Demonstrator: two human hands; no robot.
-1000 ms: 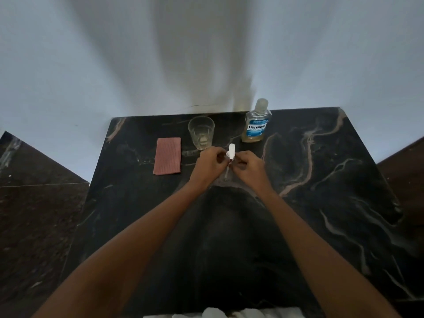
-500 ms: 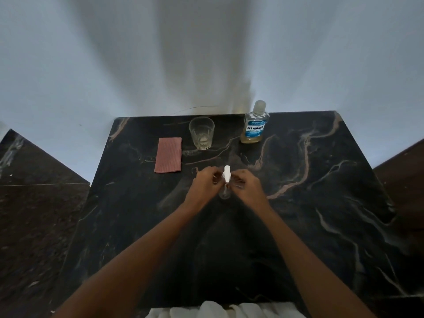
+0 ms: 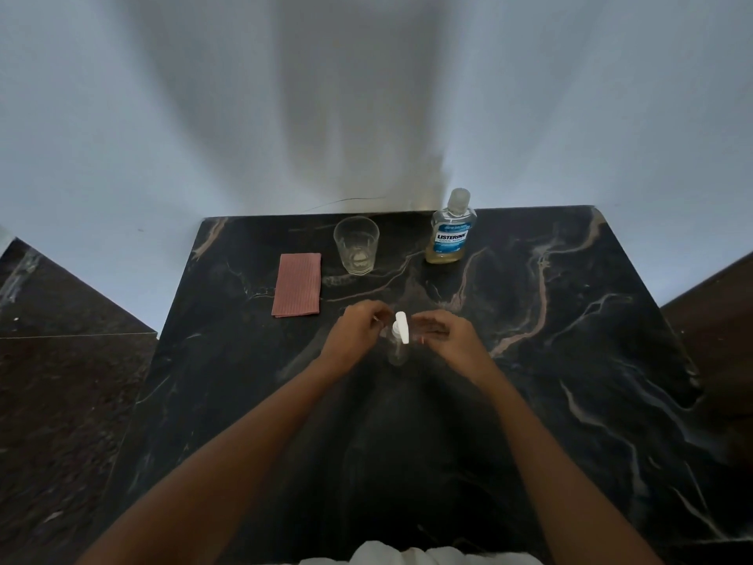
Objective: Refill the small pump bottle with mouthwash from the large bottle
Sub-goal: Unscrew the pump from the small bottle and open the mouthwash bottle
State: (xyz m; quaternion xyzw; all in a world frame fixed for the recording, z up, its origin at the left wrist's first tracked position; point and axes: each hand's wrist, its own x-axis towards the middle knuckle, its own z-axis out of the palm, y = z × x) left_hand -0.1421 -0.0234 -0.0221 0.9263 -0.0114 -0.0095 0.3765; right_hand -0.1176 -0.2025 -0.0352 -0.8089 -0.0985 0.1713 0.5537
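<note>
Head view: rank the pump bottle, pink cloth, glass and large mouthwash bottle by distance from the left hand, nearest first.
1. The pump bottle, just right of the left hand.
2-3. The pink cloth, back-left, and the glass, straight beyond: too close to call.
4. The large mouthwash bottle, far back right.

A second ago the left-hand grip (image 3: 358, 332) and the right-hand grip (image 3: 448, 338) were closed together round the small pump bottle (image 3: 397, 348), out near the drinking glass (image 3: 356, 246) toward the far edge of the bench (image 3: 570, 360). They have since drawn it back toward the near edge, to about mid-bench. Now the two have parted. The right-hand grip has let go and sits just beside the bottle, fingers loosely curled, with a gap showing. The left-hand grip stays close at the other side, but whether it touches is unclear.
</note>
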